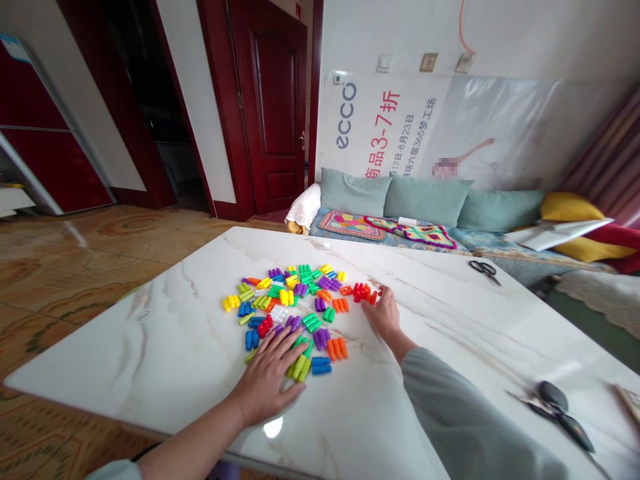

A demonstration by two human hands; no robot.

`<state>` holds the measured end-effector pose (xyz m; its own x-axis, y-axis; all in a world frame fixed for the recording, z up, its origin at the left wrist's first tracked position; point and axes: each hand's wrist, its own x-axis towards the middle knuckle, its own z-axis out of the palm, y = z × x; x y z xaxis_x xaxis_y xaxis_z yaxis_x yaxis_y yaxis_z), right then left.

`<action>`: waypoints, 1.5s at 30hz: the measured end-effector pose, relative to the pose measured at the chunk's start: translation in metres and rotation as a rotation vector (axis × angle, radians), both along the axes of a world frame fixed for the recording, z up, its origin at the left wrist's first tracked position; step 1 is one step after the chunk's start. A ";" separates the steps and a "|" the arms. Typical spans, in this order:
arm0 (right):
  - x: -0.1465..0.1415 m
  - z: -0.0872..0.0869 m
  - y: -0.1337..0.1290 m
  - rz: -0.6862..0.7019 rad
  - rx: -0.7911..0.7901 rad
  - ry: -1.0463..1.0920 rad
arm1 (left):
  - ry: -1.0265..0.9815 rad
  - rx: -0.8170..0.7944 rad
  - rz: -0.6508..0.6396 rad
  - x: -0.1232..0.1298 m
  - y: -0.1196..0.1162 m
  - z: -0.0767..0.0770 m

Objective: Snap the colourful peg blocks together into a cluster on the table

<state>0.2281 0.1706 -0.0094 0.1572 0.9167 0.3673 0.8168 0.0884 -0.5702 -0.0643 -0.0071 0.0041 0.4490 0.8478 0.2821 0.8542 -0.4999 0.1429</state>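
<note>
Many small ribbed plastic toy blocks in several colours lie loosely spread on the white marble-patterned table (pixel 200 293). My left hand (pixel 267 373) is spread flat on the near side of the pile, palm down. Under and around its fingers lie yellow-green blocks (pixel 300 367), purple blocks (pixel 294 323) and a red block (pixel 265 326). At the pile's right edge, my right hand (pixel 385 313) has its thumb and curled fingers closed about the end of a red block cluster (pixel 363 292). Orange blocks (pixel 341 305) and a blue block (pixel 321 365) rest between the two hands.
Black-handled scissors (pixel 485 269) lie near the table's far right edge. Another black-handled tool (pixel 555 410) is at the near right, beyond my right sleeve (pixel 465 407). Behind the table stands a sofa with green cushions (pixel 425 200). A dark red door (pixel 270 107) is further back.
</note>
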 end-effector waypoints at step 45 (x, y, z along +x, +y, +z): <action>-0.002 0.013 -0.002 -0.041 0.021 0.011 | -0.003 -0.040 0.008 0.001 0.000 0.002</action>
